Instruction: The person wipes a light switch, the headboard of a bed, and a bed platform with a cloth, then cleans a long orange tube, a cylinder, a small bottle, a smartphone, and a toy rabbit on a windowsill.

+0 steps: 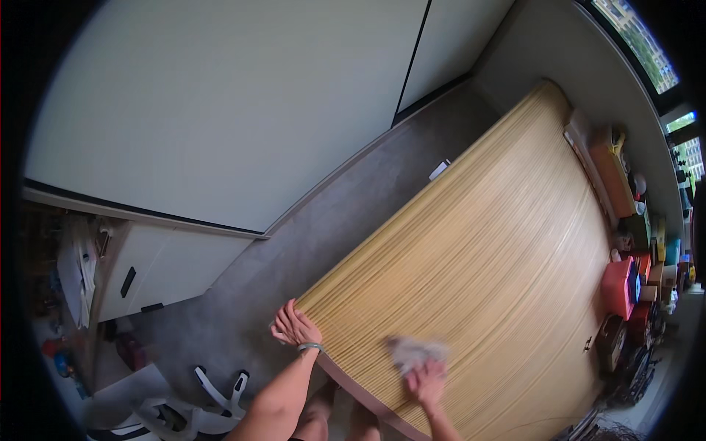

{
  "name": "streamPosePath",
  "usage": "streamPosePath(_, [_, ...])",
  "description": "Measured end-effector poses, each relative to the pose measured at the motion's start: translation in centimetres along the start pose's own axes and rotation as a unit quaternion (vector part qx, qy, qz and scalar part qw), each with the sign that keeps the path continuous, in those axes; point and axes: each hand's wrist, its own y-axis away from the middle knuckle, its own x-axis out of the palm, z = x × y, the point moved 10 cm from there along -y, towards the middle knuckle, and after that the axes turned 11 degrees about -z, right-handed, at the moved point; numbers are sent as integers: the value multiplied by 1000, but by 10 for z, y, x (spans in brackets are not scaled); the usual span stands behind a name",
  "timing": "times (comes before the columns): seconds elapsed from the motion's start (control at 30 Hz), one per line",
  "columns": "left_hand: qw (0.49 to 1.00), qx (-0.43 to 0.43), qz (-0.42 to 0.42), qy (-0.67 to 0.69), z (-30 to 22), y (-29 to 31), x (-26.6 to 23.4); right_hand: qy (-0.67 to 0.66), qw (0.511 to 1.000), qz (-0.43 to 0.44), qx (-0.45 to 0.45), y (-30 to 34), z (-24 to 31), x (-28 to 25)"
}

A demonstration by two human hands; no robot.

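Grey cloth sits bunched and blurred on the bamboo mat, right hand clutching its near edge, while the left hand, fingers spread, rests on the mat's near corner, well apart

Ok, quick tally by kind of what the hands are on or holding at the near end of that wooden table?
Hands: 2, left hand, right hand
Cloths: 1, grey cloth, blurred
Tables: 1, wooden table
Bracelets: 1, bracelet on the left wrist
Total: 5
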Motion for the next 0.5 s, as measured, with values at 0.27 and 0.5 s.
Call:
streamPosePath(0.27, [1000,9,-9,-5,-11,7,2,91,945,-220,226,-309,-69,-79])
streamPosePath(0.5, [1000,11,-16,-15,-8,-1,-7,-125,982,-62,-129,-234,169,-6])
